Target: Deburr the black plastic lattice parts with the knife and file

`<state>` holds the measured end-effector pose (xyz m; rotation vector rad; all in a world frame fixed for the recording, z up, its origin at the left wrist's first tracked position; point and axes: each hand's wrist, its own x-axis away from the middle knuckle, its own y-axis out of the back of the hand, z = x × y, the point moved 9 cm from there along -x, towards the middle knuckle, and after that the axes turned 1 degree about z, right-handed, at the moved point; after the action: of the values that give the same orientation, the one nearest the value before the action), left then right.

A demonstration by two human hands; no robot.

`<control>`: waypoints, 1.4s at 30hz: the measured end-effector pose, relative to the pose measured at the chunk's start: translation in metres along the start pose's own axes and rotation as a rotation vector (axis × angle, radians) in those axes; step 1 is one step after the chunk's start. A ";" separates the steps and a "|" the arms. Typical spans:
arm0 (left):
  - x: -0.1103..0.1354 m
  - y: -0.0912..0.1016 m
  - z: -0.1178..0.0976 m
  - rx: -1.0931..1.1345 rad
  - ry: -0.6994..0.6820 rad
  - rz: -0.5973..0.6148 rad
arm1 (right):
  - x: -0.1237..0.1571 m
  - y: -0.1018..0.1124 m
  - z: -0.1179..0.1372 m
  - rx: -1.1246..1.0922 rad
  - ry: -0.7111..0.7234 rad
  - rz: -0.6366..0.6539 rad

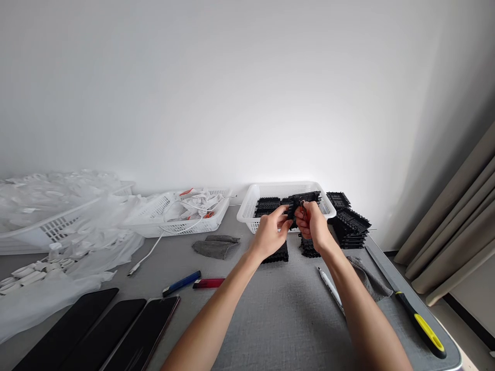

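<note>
Head view: a grey counter [270,319] carries a white basket [248,202], with stacked black plastic frames [353,236] to its right. Over the basket's near rim, the left hand's [271,234] fingers pinch a black ribbed piece [309,196]. Nearer than the basket lies a white marker [331,289], its print too small to read. Above the near rim, the right hand's [315,222] fingers curl round a red-handled tool [306,213].

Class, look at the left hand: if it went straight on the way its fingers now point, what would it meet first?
Most likely the black plastic piece, which it appears to be gripping. The right hand seems close beyond, though depth is unclear in this single view.
</note>
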<state>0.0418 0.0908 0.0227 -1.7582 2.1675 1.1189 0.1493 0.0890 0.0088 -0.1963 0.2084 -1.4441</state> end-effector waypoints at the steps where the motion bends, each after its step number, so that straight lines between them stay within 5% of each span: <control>1: 0.000 0.000 0.001 0.010 0.008 -0.002 | 0.001 -0.001 0.001 0.022 0.011 0.004; 6: -0.002 0.004 0.011 0.177 0.108 -0.051 | 0.010 -0.002 0.024 0.154 0.214 -0.027; 10: -0.001 0.006 0.030 0.534 0.284 -0.126 | 0.030 0.031 0.056 0.432 0.508 -0.439; 12: -0.001 0.004 0.035 0.709 0.331 -0.137 | 0.036 0.044 0.062 0.604 0.541 -0.605; 14: -0.002 0.002 0.036 0.829 0.340 -0.137 | 0.025 0.051 0.056 0.632 0.478 -0.556; 17: -0.001 -0.001 0.038 0.912 0.354 -0.132 | 0.001 0.046 0.034 0.375 0.342 -0.268; 19: 0.000 -0.001 0.037 0.913 0.350 -0.125 | -0.007 0.047 0.029 0.222 0.327 -0.209; 28: -0.002 0.004 0.028 0.727 0.341 -0.016 | 0.002 0.087 0.050 0.170 0.561 -0.501; 35: -0.001 -0.004 0.023 0.724 0.323 0.033 | 0.005 0.082 0.058 0.246 0.659 -0.474; 42: 0.000 -0.007 0.026 0.789 0.346 0.043 | 0.012 0.073 0.064 0.437 0.608 -0.455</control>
<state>0.0394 0.1061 0.0012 -1.5788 2.3446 -0.0972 0.2375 0.0861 0.0514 0.5967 0.3487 -1.9355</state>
